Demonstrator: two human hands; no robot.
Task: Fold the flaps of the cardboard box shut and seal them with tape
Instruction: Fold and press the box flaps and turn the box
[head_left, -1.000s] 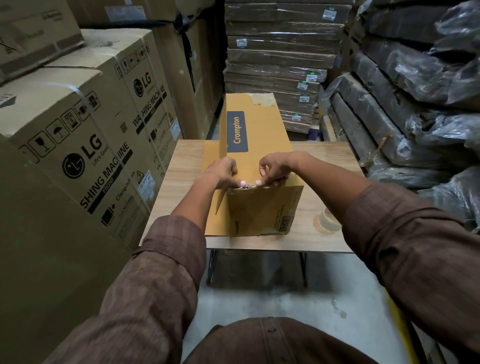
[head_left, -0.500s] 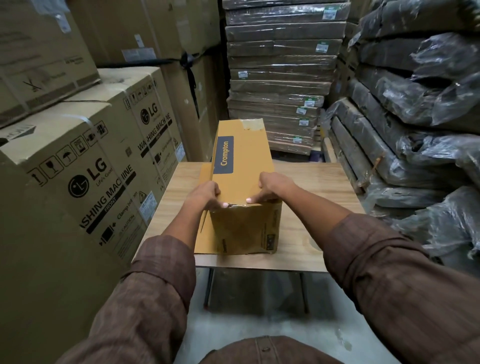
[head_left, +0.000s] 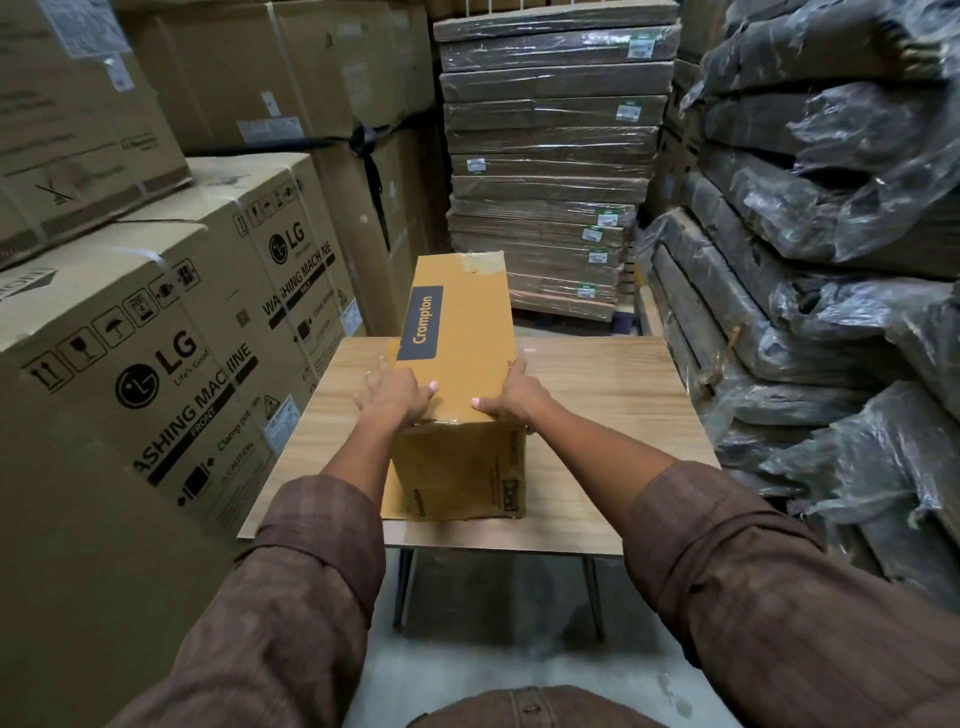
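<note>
A long yellow cardboard box (head_left: 462, 332) marked "Crompton" lies lengthwise on a small wooden table (head_left: 613, 395). Its near end faces me, and a loose flap (head_left: 390, 493) hangs down along its left side. My left hand (head_left: 392, 397) lies spread over the box's top left edge near the near end, fingers straight and thumb on top. My right hand (head_left: 514, 397) grips the top right edge opposite it, with the thumb on top and the fingers down the side. A patch of old clear tape (head_left: 483, 262) shows at the box's far end. No tape roll is in sight.
Large LG washing-machine cartons (head_left: 156, 364) stand close on the left. Wrapped flat packs (head_left: 550, 171) are stacked behind the table, and plastic-wrapped bundles (head_left: 831, 260) are piled on the right. Grey floor (head_left: 493, 670) lies between me and the table.
Both hands have left the middle of the near top edge, where they pinched the flap, and moved apart to the box's left and right top edges. My view has pulled back and risen.
</note>
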